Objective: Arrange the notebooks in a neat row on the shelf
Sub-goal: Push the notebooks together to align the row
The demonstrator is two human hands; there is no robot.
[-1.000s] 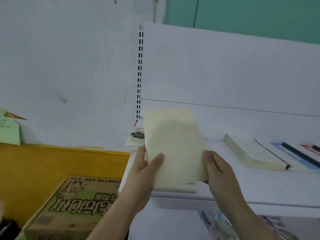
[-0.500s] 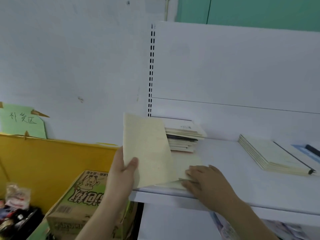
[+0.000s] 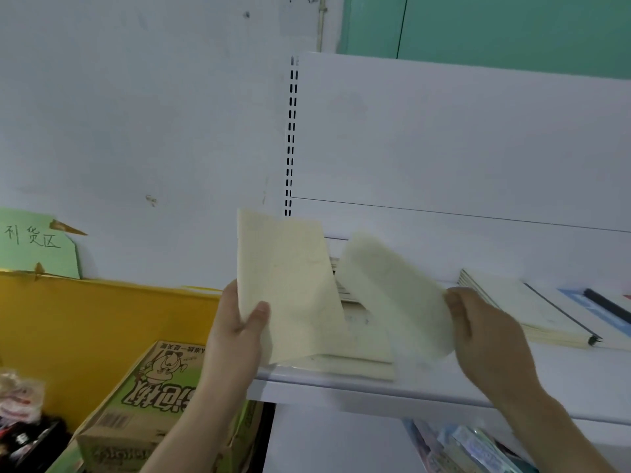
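My left hand [image 3: 239, 322] grips a cream notebook [image 3: 286, 285] upright at its lower left edge, over the left end of the white shelf [image 3: 426, 390]. My right hand [image 3: 485, 332] holds a second cream notebook [image 3: 392, 291], tilted and blurred, lifted above the shelf. Two or three cream notebooks [image 3: 365, 356] lie flat on the shelf below them. A stack of notebooks [image 3: 341, 288] sits behind at the back wall, mostly hidden. To the right lies another cream stack [image 3: 532, 312] with a black spine.
A blue notebook [image 3: 590, 305] lies at the far right of the shelf. A green cardboard box [image 3: 143, 404] stands below left, in front of a yellow board [image 3: 102, 322]. More packets [image 3: 471, 445] lie on the lower shelf. The slotted shelf upright [image 3: 291, 131] rises behind.
My right hand left the flat pile and lifted a second cream notebook to the right. My left hand kept its notebook upright, a little higher.
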